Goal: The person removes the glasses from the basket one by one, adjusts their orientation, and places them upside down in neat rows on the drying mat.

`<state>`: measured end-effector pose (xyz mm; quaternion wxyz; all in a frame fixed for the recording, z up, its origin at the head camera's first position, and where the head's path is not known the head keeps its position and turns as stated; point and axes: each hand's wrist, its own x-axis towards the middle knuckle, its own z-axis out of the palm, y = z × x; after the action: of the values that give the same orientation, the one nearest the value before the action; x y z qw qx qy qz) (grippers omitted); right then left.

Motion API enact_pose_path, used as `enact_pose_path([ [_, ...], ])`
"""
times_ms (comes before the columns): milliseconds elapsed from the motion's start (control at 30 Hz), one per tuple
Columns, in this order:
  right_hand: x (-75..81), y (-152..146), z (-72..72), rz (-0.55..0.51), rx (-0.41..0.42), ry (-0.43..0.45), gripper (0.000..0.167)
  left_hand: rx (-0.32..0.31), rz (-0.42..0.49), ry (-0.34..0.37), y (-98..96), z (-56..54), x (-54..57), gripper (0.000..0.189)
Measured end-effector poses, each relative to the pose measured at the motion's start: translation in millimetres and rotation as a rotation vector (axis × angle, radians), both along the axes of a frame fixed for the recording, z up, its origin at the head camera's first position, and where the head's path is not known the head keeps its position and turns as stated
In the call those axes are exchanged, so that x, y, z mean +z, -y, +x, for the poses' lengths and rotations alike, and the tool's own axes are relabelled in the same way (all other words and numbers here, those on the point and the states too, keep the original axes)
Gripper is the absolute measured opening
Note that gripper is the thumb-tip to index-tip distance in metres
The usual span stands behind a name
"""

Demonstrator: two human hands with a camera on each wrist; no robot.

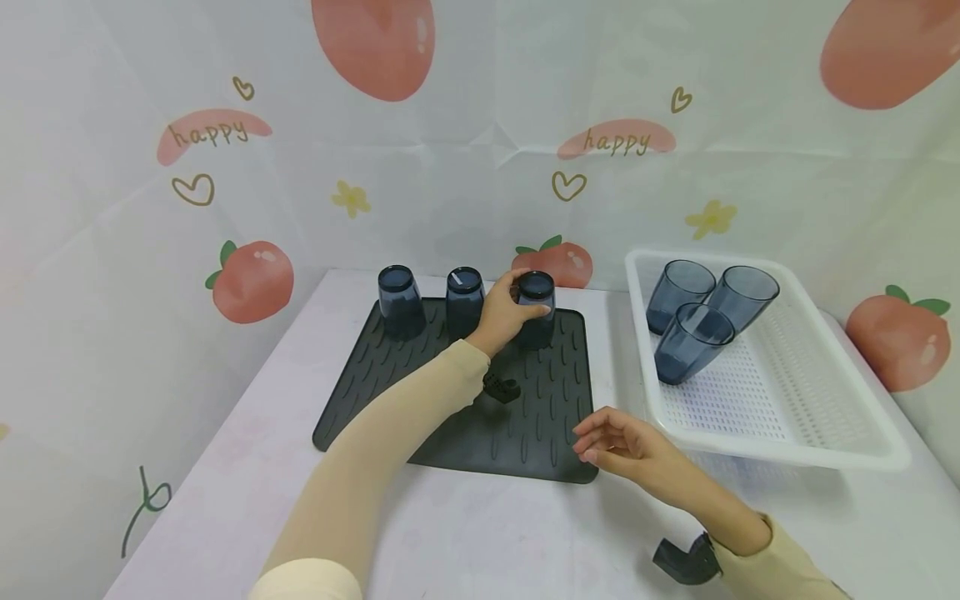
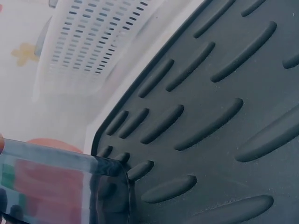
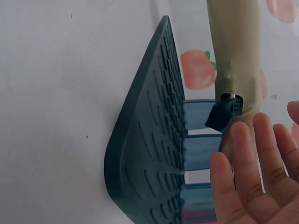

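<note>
In the head view, the left hand [image 1: 504, 315] is gripping a blue glass [image 1: 538, 327], thumb and fingers curling around its upper part. That glass is facing mouth down at the back right of the dark mat [image 1: 540, 425]; the end glass [image 1: 401, 307] and the middle glass [image 1: 465, 307] are standing inverted in the same row. The right hand [image 1: 626, 446] is hovering near the mat's front right corner, its fingers bending loosely and parting slightly.

The left wrist view is showing the gripped glass's rim against the mat's ridges, a detail the head view is hiding; whether rim and mat are touching cannot be told. The right wrist view is revealing the mat's thick edge and the right palm.

Three upright-mouthed glasses [image 1: 692, 333] are leaning together inside the white basket [image 1: 840, 454], which only the head view is showing whole. A pale table [image 1: 480, 533] is supporting everything; a fruit-printed cloth [image 1: 465, 200] is covering the wall behind.
</note>
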<state>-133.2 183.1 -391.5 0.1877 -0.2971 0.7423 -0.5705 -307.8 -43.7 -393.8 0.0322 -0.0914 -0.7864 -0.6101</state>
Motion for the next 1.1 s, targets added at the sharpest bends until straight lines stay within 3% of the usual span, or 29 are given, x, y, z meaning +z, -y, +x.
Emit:
enact_pose_path([
  [400,-2.7,-0.7,-1.4,-0.004,0.002,-0.009,0.031,-0.027,0.008,0.023,-0.2,1.7,3.8,0.073],
  [800,-3.0,0.4,-2.5,-0.007,0.007,-0.016,0.029,-0.015,0.031,0.029,-1.6,1.2,4.8,0.072],
  [1100,-2.6,0.9,-1.0,0.016,0.003,0.038,0.032,-0.015,0.023,0.039,-1.7,2.3,7.7,0.073],
])
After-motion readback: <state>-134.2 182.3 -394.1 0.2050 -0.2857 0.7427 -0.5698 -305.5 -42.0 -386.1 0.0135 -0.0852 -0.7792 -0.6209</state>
